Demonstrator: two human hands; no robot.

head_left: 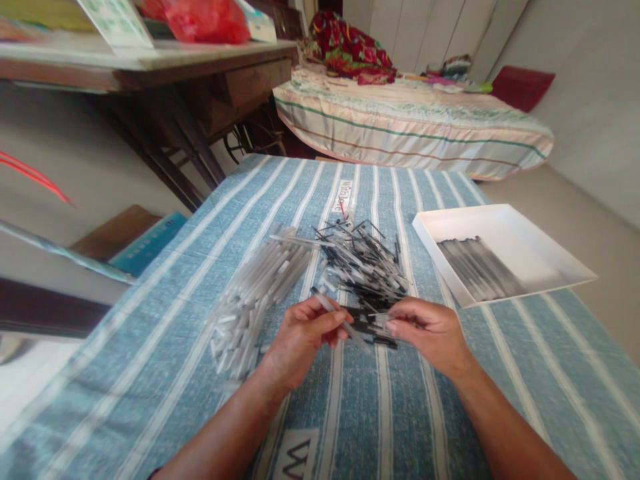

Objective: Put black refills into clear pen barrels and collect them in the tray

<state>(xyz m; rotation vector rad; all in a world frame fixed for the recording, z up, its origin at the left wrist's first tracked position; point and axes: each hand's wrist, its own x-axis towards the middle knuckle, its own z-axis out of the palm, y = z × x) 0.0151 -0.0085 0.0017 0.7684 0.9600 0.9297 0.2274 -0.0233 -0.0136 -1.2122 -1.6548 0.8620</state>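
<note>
My left hand (320, 323) is closed around a translucent pen barrel (327, 303) with a dark upper end, held slanting between thumb and fingers. To its right, my right hand (430, 327) pinches a small clear piece (383, 317) at the near edge of a loose pile of black and clear pen parts (367, 267). Blur and the fingers hide that piece's exact kind. On the left lies a heap of translucent pen barrels (265, 287), all roughly aligned. A shallow white box (530, 247) at the right holds a row of grey-black pens (475, 267) along its left side.
Everything rests on a table with a blue-and-white striped cloth (175, 373). Beyond its far edge stands a bed (410, 120) with a patterned sheet. A wooden desk (200, 67) carrying a red plastic bag (205, 20) is at the upper left.
</note>
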